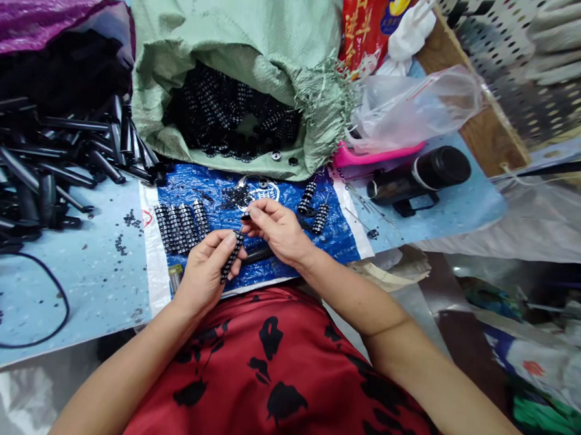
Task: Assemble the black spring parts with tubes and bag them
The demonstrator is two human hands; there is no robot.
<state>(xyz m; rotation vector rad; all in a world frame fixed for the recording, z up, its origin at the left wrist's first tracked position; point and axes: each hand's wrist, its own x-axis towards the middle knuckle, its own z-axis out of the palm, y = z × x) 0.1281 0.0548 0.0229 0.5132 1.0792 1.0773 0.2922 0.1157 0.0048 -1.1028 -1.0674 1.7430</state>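
My left hand is closed around a slim black stack of rings with white characters, held at a tilt. At its upper end my right hand pinches a small black ring-like piece between thumb and fingertips. Several similar character-marked stacks lie side by side left of my hands on a blue plastic sheet. Two more stacks, one farther back and one nearer, rest on the right. Tiny black parts are heaped just beyond my hands. A black tube lies partly hidden under my right hand.
A pale green woven sack lies open at the back, full of black character-marked rings. Black tubes spill from a purple bag at left. A black cable loops below them. Right stands a black flask-like cylinder.
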